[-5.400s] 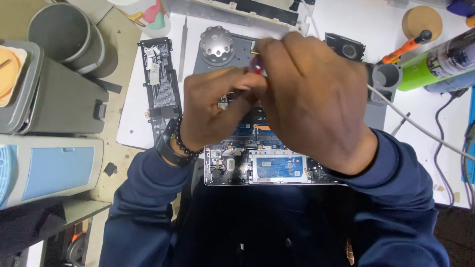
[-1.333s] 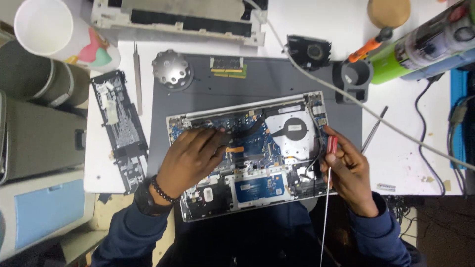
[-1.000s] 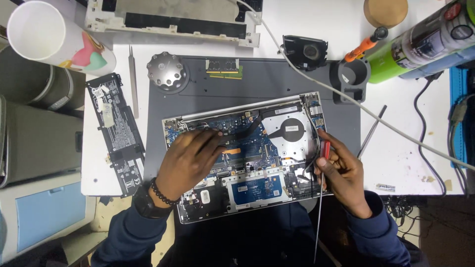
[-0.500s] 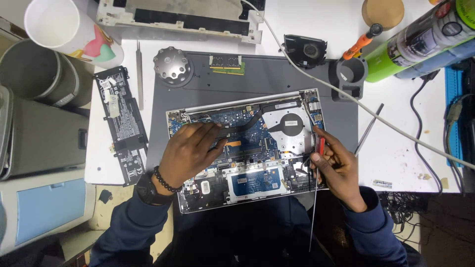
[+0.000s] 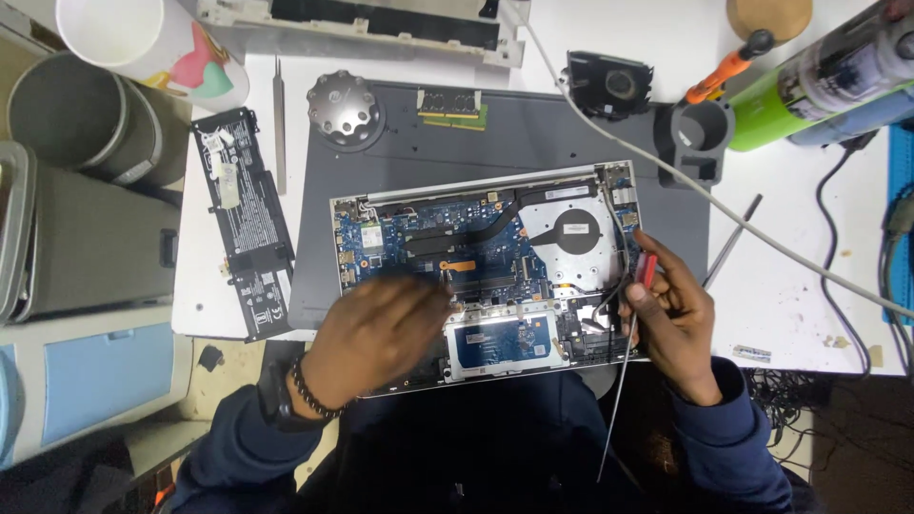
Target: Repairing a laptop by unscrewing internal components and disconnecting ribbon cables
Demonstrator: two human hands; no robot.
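Two hands working, my left hand (image 5: 381,328) resting loosely curled and blurred on the opened laptop (image 5: 486,262), my right hand (image 5: 671,319) pinching a red-handled screwdriver (image 5: 645,271) at its right edge

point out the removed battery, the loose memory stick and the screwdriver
battery (image 5: 246,224): head view, middle of its black face
memory stick (image 5: 451,106): head view, centre of the green board
screwdriver (image 5: 646,269): head view, red handle in the right hand (image 5: 672,324)

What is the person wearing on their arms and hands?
Both arms are in dark navy long sleeves that reach the wrists. The left hand is bare, and its wrist has a dark beaded bracelet next to a black band. The right hand is bare too, with no gloves or rings that I can see.
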